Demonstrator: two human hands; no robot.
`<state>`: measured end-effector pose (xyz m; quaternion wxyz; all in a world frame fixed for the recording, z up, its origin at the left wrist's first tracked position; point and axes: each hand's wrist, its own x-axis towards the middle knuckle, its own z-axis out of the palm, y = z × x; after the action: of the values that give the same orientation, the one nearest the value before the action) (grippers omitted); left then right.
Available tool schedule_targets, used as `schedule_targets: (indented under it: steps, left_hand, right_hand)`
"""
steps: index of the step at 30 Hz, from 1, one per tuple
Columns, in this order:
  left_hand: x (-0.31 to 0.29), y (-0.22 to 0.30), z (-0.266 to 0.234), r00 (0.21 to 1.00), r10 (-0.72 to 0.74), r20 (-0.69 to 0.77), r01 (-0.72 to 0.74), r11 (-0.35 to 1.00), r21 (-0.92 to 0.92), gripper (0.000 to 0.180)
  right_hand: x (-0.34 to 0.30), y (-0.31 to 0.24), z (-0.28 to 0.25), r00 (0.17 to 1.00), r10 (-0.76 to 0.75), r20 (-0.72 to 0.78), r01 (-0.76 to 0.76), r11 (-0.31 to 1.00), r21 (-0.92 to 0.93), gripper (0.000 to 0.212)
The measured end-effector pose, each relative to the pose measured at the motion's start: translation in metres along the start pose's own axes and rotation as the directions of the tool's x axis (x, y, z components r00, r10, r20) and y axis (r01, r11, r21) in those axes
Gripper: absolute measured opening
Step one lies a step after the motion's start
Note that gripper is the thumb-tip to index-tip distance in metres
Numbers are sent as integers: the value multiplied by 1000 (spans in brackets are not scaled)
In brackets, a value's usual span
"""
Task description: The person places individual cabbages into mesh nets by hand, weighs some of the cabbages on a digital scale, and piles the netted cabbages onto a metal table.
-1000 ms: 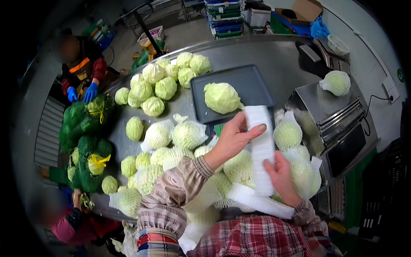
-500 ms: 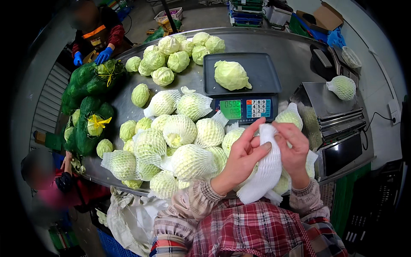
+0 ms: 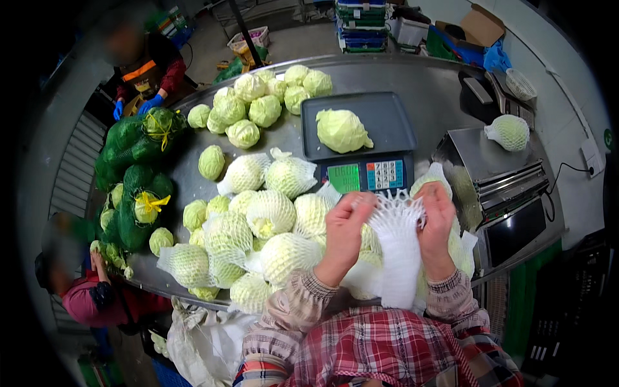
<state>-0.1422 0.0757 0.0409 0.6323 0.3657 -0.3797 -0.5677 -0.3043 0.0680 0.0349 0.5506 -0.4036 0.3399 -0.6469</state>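
Between my hands hangs a white foam net sleeve, its upper edge pulled wide into open mesh. My left hand pinches the left side of that edge, and my right hand grips the right side. Just beyond them a bare cabbage rests on the dark tray of a digital scale with a lit green display. Several cabbages in foam nets are heaped left of my hands, and others lie partly hidden behind my hands and the sleeve.
Bare cabbages are piled at the far side of the metal table. Green mesh sacks of cabbages lie at the left, by a person in blue gloves and another in red. A metal machine with a netted cabbage stands right.
My hands have spread apart, stretching the sleeve's bunched top into a wide opening. The sleeve now hangs straighter. The view has shifted slightly.
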Motion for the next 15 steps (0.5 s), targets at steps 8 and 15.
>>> schedule_targets:
  steps: [8,15]
  left_hand:
    - [36,24,-29,988,120,-99,-104,983,152,24]
    - [56,22,-31,977,-212,8,203,927,-315,28]
  right_hand:
    - [35,1,36,995,-63,81,81,967,-242,21]
    - [51,24,18,889,391,237,-425,899,111,19]
